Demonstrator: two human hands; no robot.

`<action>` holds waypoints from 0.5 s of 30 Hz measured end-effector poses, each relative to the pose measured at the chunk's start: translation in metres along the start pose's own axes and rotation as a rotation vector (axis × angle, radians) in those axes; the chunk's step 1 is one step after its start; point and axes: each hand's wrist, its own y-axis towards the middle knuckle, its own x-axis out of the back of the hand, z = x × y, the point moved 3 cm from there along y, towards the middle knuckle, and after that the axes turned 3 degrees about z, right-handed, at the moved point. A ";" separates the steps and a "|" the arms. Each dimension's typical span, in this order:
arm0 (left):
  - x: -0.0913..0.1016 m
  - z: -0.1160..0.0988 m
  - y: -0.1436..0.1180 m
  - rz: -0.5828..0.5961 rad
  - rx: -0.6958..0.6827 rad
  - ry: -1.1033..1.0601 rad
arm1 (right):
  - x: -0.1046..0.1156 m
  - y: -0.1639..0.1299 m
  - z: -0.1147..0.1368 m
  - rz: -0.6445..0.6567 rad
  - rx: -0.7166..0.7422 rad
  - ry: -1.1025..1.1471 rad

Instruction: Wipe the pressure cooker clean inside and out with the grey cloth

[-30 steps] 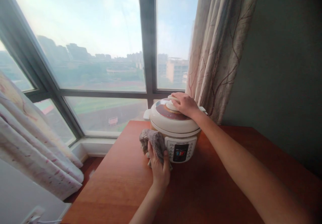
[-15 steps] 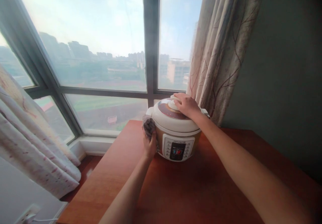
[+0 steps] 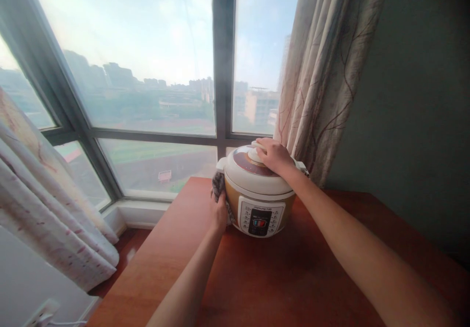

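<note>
Wooden table (image 3: pixel 301 278); upright cooker (image 3: pixel 259 192), panel facing camera; left hand (image 3: pixel 219 213) clutching cloth (image 3: pixel 219 185); right hand (image 3: pixel 273 154) gripping lid.

A line of small dark lettering is printed across the top of the control panel (image 3: pixel 261 218) on the front of the pressure cooker (image 3: pixel 259 190), just above its dark display, but it is too small and blurred to be read. Coloured marks are shown on the display; no digits can be made out. No other text is seen.
</note>
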 end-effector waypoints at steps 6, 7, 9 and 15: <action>-0.008 -0.001 -0.092 -0.090 -0.155 0.057 | -0.001 0.000 -0.002 -0.002 0.000 0.014; -0.009 -0.001 -0.102 -0.078 -0.157 0.064 | -0.001 0.000 -0.002 -0.003 0.001 0.015; -0.011 -0.004 -0.116 -0.064 -0.150 0.066 | -0.001 0.000 -0.002 -0.007 0.006 0.015; -0.020 -0.034 -0.110 0.006 -0.244 0.063 | -0.002 0.000 -0.002 -0.020 0.016 0.016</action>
